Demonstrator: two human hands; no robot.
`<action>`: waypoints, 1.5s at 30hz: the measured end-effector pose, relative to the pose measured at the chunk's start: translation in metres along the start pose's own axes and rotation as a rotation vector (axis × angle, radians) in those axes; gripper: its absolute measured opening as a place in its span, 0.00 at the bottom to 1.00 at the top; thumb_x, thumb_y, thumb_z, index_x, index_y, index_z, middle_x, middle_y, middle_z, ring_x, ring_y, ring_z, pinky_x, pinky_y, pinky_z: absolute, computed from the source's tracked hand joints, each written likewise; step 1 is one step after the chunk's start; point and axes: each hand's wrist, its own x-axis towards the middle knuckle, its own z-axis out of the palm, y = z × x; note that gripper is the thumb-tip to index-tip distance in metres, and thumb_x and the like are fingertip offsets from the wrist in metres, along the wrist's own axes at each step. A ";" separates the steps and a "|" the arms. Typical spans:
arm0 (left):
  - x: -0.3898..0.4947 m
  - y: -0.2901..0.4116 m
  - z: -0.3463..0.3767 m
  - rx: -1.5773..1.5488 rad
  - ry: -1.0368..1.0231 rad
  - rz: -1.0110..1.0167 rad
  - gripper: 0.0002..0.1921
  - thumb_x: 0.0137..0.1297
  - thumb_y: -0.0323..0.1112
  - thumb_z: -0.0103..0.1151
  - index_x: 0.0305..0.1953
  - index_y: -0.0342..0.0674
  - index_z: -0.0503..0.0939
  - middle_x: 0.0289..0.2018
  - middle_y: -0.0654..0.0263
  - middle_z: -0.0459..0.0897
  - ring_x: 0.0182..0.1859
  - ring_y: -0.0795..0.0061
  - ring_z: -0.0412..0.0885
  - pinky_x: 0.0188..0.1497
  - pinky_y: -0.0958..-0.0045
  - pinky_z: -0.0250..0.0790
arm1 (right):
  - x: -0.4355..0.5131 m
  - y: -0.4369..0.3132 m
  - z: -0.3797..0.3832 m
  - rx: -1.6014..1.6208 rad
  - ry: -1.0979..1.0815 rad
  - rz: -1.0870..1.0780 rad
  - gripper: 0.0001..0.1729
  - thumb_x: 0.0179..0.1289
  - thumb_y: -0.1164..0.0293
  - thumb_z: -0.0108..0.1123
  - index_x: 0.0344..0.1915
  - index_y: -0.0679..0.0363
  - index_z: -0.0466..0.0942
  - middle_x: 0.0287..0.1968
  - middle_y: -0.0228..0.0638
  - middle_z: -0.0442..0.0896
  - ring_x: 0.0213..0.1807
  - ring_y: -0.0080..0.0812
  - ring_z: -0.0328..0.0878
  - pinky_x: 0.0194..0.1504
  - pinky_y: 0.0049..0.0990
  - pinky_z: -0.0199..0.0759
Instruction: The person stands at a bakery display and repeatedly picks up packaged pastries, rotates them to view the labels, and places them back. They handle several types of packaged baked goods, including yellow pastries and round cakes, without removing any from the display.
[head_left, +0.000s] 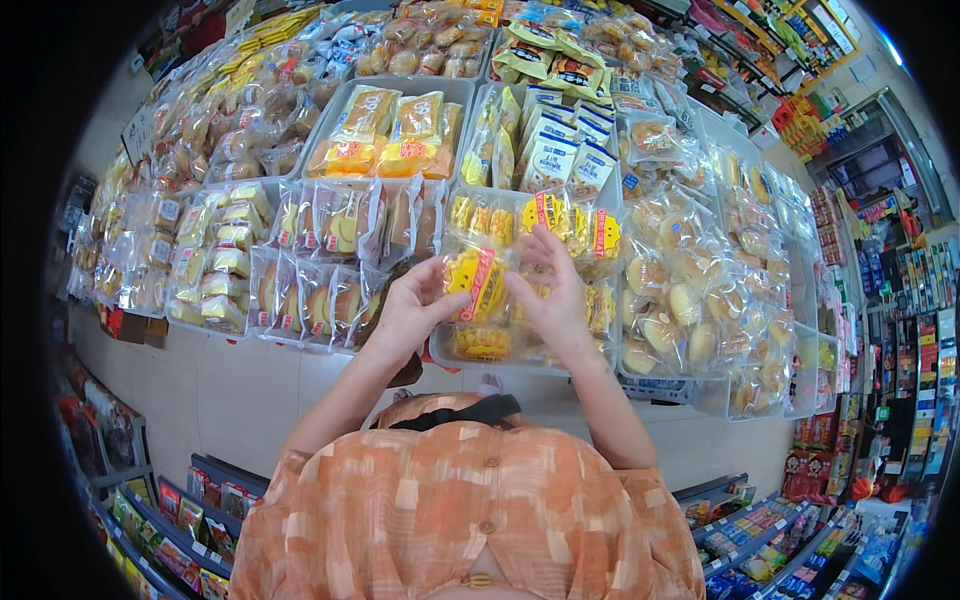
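Note:
My left hand (411, 307) grips a clear-wrapped yellow snack packet (478, 281) with a red printed band, thumb on its lower left edge. My right hand (556, 294) is spread on the other side, its thumb tip at the packet's right edge; whether it touches the wrapper I cannot tell. Both hands are above a translucent plastic bin (525, 365). More yellow packets of the same kind lie in this bin, among them an upright packet (606, 234) at the right and a packet (481, 343) at the near left. My hands and the held packet hide part of the contents.
Wrapped sliced cakes (341, 225) fill a bin to the left. Bagged round buns (675, 292) fill another to the right. White-and-blue pouches (559, 154) stand beyond. Low snack shelves (180, 525) are behind me at left, more shelves (765, 540) at right. Tiled floor (247, 390) lies between.

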 end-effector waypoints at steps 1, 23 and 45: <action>0.001 0.000 -0.001 0.065 -0.032 0.029 0.24 0.60 0.25 0.63 0.58 0.32 0.70 0.49 0.62 0.80 0.50 0.78 0.78 0.52 0.73 0.73 | 0.002 -0.002 -0.008 -0.107 -0.018 -0.093 0.40 0.56 0.70 0.69 0.66 0.63 0.60 0.56 0.41 0.77 0.57 0.28 0.73 0.55 0.26 0.69; 0.041 -0.003 0.024 0.578 0.115 0.491 0.26 0.59 0.27 0.60 0.60 0.37 0.69 0.52 0.55 0.73 0.53 0.65 0.75 0.53 0.69 0.71 | 0.058 0.016 0.000 -0.335 0.471 -0.080 0.11 0.56 0.68 0.68 0.35 0.61 0.77 0.30 0.34 0.82 0.31 0.28 0.80 0.31 0.28 0.73; 0.121 -0.045 0.039 1.188 -0.047 0.579 0.35 0.60 0.29 0.60 0.68 0.39 0.57 0.64 0.46 0.62 0.65 0.46 0.63 0.69 0.56 0.53 | 0.007 0.043 -0.073 -0.570 0.521 -0.190 0.05 0.59 0.70 0.61 0.33 0.58 0.80 0.32 0.36 0.81 0.35 0.39 0.78 0.37 0.33 0.71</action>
